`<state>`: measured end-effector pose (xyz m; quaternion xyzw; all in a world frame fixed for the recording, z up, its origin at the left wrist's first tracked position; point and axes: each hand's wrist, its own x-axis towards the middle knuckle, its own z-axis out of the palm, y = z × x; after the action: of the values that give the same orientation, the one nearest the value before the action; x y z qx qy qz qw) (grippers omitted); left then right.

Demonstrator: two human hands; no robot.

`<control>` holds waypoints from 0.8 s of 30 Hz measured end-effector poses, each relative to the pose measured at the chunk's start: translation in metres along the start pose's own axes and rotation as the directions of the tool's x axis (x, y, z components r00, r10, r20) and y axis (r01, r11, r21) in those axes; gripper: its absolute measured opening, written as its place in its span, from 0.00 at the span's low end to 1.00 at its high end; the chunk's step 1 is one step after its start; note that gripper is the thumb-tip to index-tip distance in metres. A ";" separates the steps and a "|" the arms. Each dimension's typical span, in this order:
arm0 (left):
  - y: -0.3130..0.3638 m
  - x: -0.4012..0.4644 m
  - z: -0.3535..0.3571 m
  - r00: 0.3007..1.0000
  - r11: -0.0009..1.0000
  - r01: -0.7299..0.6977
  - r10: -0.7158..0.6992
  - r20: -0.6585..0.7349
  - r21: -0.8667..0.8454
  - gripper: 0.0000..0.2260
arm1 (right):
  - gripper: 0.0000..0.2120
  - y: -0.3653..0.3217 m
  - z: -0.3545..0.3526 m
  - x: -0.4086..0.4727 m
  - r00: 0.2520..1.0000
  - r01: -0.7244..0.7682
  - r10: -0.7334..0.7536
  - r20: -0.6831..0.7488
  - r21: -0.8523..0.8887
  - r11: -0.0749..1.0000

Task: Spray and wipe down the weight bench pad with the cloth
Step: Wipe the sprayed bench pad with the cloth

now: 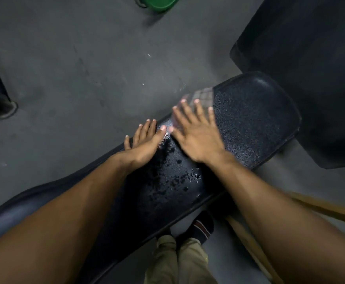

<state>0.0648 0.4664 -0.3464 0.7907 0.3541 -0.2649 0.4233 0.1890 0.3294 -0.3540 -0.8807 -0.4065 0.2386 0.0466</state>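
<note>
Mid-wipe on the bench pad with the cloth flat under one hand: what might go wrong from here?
The right hand only presses flat on the cloth, so it may slide off the wet pad. Droplets near the left hand could be missed. That hand, braced at the pad's edge, might slip.

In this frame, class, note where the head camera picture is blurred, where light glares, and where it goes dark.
Head view: motion blur smears the right hand and the plaid cloth beneath it; the left hand is sharper. Glare glints off wet droplets on the bench pad. Corners fall dark, and the wide lens bends the pad's edges.
</note>
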 end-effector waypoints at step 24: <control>-0.011 -0.002 0.002 0.999 0.995 -0.045 0.045 -0.002 -0.094 0.36 | 0.33 0.009 0.067 -0.157 0.991 -0.127 0.125 -0.037 -0.074 0.989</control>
<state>0.0547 0.4680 -0.3507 0.7776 0.3482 -0.2385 0.4661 0.0769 0.1998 -0.3558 -0.9095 -0.3580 0.2112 0.0045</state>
